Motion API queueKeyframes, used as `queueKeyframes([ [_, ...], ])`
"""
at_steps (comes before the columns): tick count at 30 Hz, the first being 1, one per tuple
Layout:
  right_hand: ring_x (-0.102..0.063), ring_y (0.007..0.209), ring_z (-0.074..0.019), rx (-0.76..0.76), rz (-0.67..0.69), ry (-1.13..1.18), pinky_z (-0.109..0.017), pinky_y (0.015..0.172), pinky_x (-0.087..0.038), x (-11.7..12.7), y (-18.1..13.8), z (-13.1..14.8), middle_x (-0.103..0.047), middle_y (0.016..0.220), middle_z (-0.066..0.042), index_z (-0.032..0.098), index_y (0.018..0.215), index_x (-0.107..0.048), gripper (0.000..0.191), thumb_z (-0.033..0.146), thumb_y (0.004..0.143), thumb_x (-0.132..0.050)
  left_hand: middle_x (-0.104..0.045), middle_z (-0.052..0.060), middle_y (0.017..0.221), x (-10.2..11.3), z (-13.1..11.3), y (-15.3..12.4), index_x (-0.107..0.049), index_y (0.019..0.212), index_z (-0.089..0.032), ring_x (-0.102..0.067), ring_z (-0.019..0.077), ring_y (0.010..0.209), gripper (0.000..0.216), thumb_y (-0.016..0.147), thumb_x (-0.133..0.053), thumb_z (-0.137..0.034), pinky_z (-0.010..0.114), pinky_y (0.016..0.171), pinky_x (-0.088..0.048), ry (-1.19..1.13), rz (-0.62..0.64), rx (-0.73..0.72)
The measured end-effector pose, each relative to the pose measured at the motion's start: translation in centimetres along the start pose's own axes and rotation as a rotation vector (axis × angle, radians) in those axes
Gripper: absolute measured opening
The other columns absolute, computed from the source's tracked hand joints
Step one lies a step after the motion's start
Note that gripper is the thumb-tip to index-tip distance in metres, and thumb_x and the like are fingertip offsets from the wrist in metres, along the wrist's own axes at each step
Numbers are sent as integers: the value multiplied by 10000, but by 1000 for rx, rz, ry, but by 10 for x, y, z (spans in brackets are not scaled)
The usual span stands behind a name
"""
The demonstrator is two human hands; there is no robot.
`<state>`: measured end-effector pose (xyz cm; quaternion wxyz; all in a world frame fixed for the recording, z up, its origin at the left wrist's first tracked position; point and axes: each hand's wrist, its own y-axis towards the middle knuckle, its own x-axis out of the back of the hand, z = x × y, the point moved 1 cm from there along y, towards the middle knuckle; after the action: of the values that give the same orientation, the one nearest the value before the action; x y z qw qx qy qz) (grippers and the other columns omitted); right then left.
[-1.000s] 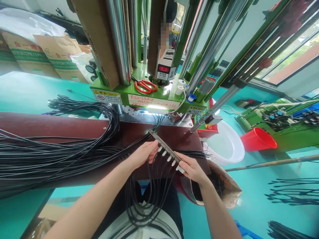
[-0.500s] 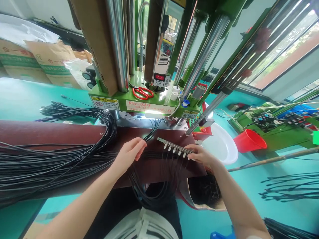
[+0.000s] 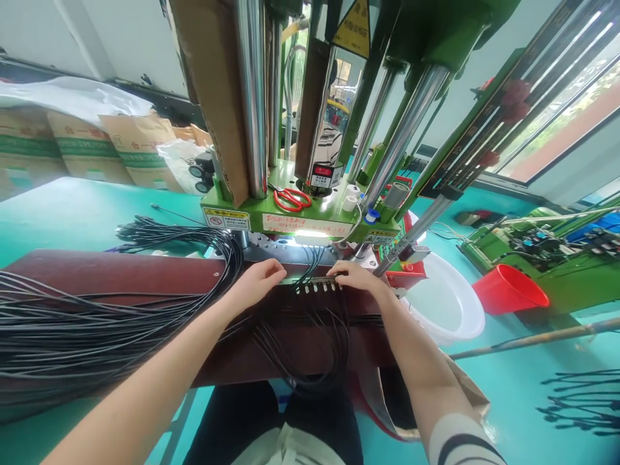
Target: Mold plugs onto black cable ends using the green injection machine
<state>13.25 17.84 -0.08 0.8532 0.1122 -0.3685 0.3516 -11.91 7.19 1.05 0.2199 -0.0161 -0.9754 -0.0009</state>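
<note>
A narrow metal bar [image 3: 292, 281] with several small white connectors [image 3: 315, 288] along its edge lies level just in front of the green press. Thin black cables hang from the connectors toward my lap. My left hand [image 3: 261, 281] has its fingers closed at the bar's left end. At the right end, my right hand [image 3: 354, 276] grips the bar between thumb and fingers. Other black cables [image 3: 314, 258] run from the press's lit opening down over the bar. A metal plate [image 3: 271, 252] sits under the press head.
Black cables [image 3: 121, 323] cover the brown table [image 3: 159, 271] on the left. Red scissors [image 3: 292, 200] lie on the green press ledge [image 3: 271, 216]. To the right are a white tub [image 3: 472, 303], a red bucket [image 3: 513, 290] and a slanting metal post [image 3: 416, 226].
My right hand has carried the bar up and left toward the press, levelling it. My left hand has moved slightly to the bar's left end. The view has shifted a little.
</note>
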Motion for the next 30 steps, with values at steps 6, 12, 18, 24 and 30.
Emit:
queueKeyframes([
  [6,-598,782,-176,-94,-281,72,-298,729,-452,-6,-4,-16,-664,812,-38,167,850,-675,236,249,753,-476,-560,2,681,-6,25,61,-527,687,-180,-504,156,663,203,722,-459,-368,269,622,-367,239,-51,-45],
  [12,-601,820,-174,-69,-401,75,-307,780,-437,-14,-8,-23,-666,835,-30,191,801,-667,198,248,750,-485,-521,-8,595,-14,42,78,-489,632,-191,-473,145,583,190,745,-421,-327,260,577,-321,296,-75,-36],
  [18,-596,809,-167,-55,-401,63,-301,767,-433,-14,-7,-21,-654,824,-26,200,797,-663,191,218,756,-477,-533,-13,617,-16,36,62,-496,662,-198,-474,144,600,195,760,-419,-348,252,572,-302,323,-32,-58],
  [24,-588,802,-168,-26,-388,25,-308,764,-428,-14,-8,-20,-641,819,-29,202,805,-656,198,197,769,-462,-539,-7,626,-15,32,60,-492,675,-195,-472,144,602,187,775,-411,-330,259,578,-296,359,1,-77],
  [30,-581,798,-165,-9,-393,14,-302,757,-426,-15,-8,-23,-622,813,-23,210,821,-654,205,212,780,-453,-546,-7,631,-16,35,58,-504,691,-194,-472,145,601,184,777,-423,-336,257,569,-291,353,8,-97],
])
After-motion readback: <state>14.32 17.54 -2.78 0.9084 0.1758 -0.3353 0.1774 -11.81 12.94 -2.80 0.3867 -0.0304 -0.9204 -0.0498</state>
